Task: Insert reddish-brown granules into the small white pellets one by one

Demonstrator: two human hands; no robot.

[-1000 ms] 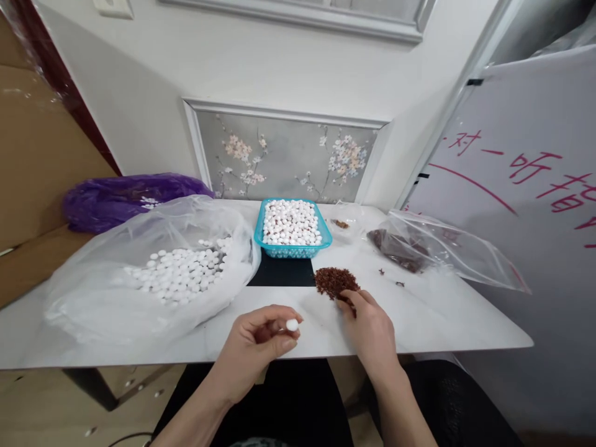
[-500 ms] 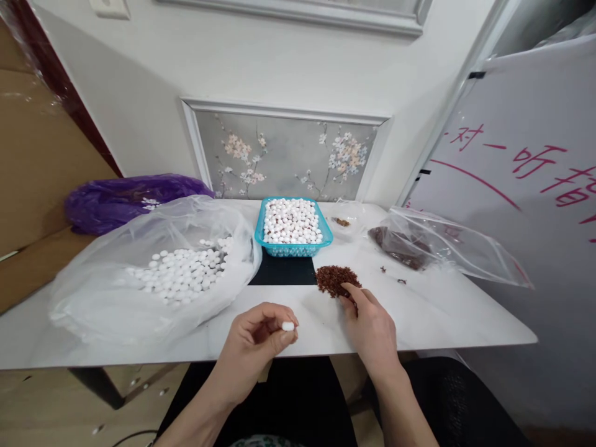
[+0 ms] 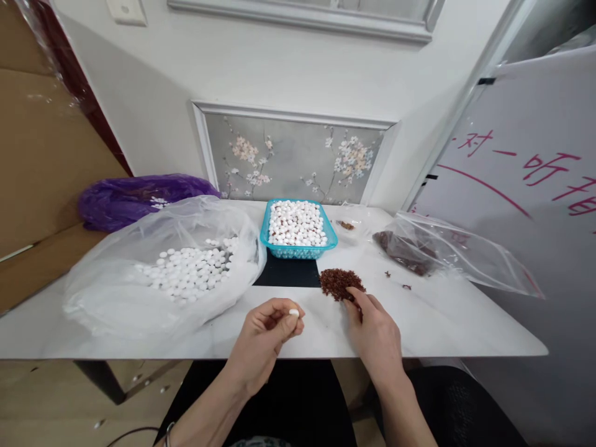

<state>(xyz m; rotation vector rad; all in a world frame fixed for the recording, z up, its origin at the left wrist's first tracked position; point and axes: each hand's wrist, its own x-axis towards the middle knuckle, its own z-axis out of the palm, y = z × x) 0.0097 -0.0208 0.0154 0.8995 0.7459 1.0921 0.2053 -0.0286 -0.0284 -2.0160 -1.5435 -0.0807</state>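
Between the thumb and forefinger of my left hand (image 3: 267,335) is a small white rounded bead (image 3: 293,313), held just above the table's front part. The fingers of my right hand (image 3: 377,329) are drawn together at the near right edge of a pile of small reddish-brown star-shaped pieces (image 3: 338,282). Whether a piece is between those fingertips is hidden. Behind the pile, a turquoise basket (image 3: 298,252) is full of white beads with reddish-brown bits showing among them. A clear plastic bag (image 3: 112,304) with many loose white beads lies open to the left.
On the right of the white table (image 3: 447,329) lies a clear zip bag (image 3: 405,248) of brown pieces. A small clear bag (image 3: 349,225) sits behind the pile. A purple bag (image 3: 116,202) lies at back left. The wall and a whiteboard (image 3: 512,205) border the table.
The view has shifted slightly, so everything sits a little further right. The bead in my left hand has turned and shows less. My right hand stays at the pile.
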